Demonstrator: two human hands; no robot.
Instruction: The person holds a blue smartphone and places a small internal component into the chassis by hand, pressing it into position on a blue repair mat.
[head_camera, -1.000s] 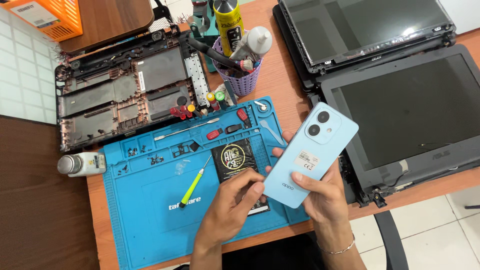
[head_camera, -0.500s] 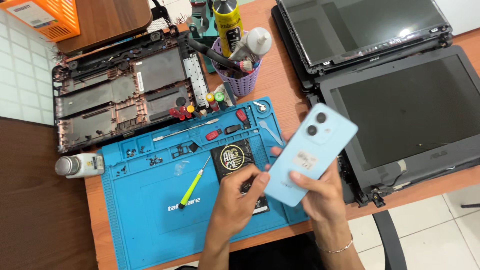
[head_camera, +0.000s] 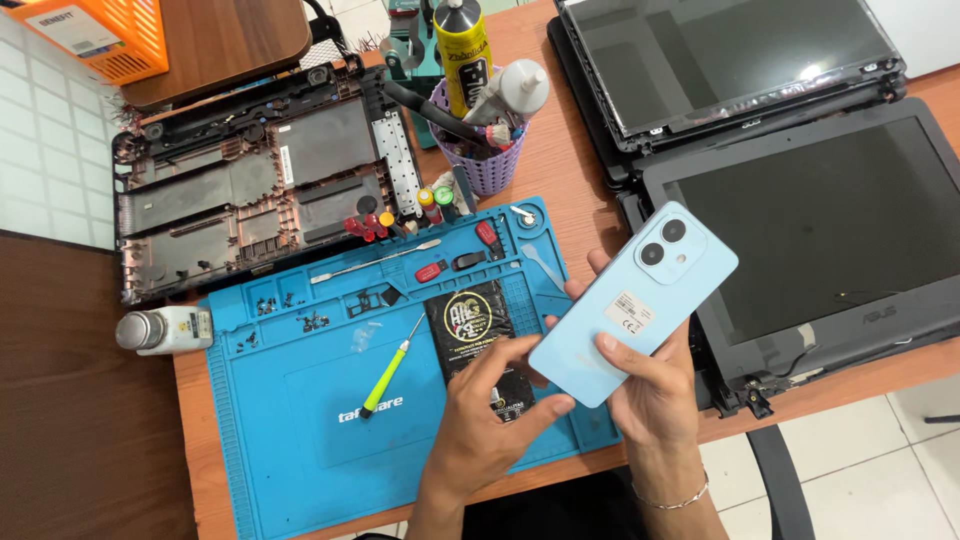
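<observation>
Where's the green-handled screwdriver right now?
Head view: the green-handled screwdriver lies untouched on the blue repair mat, left of the black battery and the left hand.

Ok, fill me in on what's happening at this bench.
A person holds a light blue phone back-up over a blue mat. The right hand grips it from below, while the left hand touches its lower corner. On the mat lie a green screwdriver, a black pouch and small screws. An opened laptop base sits behind.
</observation>
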